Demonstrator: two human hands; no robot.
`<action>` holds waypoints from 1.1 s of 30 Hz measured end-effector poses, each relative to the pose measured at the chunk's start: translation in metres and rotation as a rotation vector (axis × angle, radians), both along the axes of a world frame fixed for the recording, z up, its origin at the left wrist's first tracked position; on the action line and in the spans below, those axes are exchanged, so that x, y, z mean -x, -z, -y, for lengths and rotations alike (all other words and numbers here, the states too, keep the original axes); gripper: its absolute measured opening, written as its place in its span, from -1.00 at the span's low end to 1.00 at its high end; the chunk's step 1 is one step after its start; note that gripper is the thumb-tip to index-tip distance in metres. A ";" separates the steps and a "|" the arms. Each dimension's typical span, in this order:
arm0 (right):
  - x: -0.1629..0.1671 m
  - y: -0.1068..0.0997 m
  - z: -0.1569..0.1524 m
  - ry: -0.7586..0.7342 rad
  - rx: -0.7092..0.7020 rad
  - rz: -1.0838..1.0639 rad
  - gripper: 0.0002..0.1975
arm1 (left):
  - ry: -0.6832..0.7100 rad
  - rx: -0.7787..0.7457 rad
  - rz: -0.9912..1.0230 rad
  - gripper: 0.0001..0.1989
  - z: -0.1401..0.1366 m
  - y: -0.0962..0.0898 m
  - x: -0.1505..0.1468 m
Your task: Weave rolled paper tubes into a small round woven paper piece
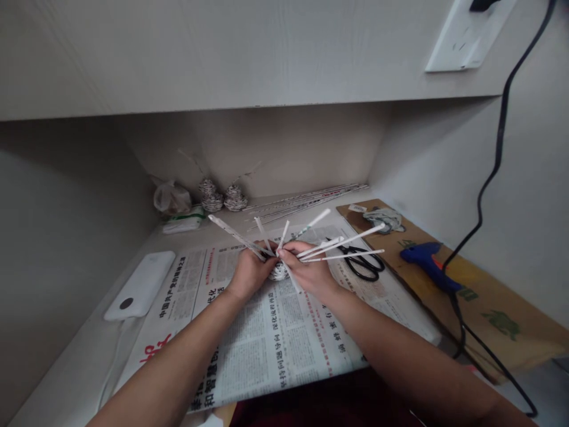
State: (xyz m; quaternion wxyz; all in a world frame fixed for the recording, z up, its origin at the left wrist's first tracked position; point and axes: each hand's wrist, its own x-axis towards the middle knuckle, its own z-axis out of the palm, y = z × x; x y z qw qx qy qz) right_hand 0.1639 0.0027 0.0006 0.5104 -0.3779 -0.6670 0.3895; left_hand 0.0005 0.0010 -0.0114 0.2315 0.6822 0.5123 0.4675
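Over the spread newspaper [262, 338], the left hand [251, 270] and right hand [312, 268] both grasp a small woven paper piece [279, 273], its underside apparently formed, while several paper strips [362, 233] splay outward, not yet woven in.

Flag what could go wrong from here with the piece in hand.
Some long paper sticks fan out past the right hand and cross the scissors in this view; if low enough, one might snag and bend.

The small woven paper piece sits between the left hand and the right; a loosened grip could let the weave slacken.

The black cable reaches the blue glue gun near the right forearm; bumping it might drag the gun.
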 end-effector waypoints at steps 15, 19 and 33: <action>0.005 0.013 -0.018 0.221 0.227 -0.102 -0.76 | 0.013 -0.144 -0.045 -0.91 -0.001 0.004 0.002; 0.006 0.024 -0.022 0.086 0.192 -0.140 -0.77 | 0.057 -0.214 -0.152 -0.91 0.002 0.002 0.001; 0.002 0.012 -0.013 0.110 0.187 -0.006 -0.94 | -0.039 -0.011 0.105 -0.94 0.003 0.003 -0.006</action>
